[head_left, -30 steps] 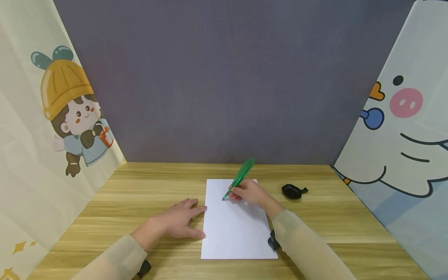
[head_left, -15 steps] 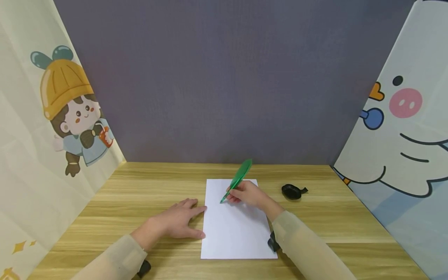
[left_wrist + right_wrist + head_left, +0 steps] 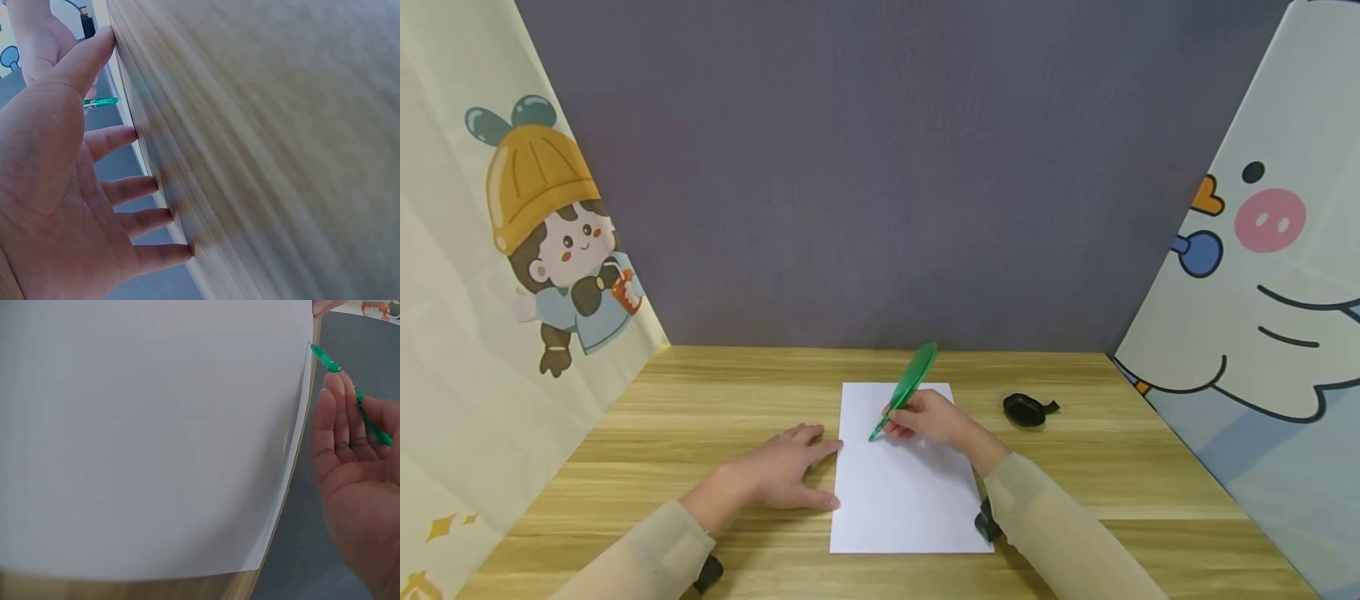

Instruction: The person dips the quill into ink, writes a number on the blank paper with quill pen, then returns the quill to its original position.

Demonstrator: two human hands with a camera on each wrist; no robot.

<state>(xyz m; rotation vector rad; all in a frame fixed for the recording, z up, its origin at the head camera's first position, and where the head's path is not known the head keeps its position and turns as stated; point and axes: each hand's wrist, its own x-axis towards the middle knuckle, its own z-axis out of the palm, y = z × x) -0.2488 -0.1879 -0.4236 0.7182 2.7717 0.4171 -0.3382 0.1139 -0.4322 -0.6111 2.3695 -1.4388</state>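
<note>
A green feather-shaped pen (image 3: pixel 913 379) slants in my right hand (image 3: pixel 934 417), pinched between thumb and fingers, its tip pointing down at the white paper (image 3: pixel 902 508). In the right wrist view the pen's green tip (image 3: pixel 325 357) is by the sheet, and the thumb presses its barrel. I make out no mark on the paper. My left hand (image 3: pixel 786 471) lies spread on the table, with thumb and index fingertips at the paper's left edge. From the left wrist view, the fingers (image 3: pixel 134 187) are straight and apart, fingertips on the wood.
A small black oval object (image 3: pixel 1025 410) with a short tab lies on the wooden table (image 3: pixel 715 383), right of the paper. A grey panel (image 3: pixel 880 183) rises behind the table. Printed cloths (image 3: pixel 445 275) hang at both sides. Black wrist devices (image 3: pixel 987 521) sit under the sleeves.
The pen tip has moved slightly down and left over the paper, and my right hand has shifted a little with it. My left hand stays in place.
</note>
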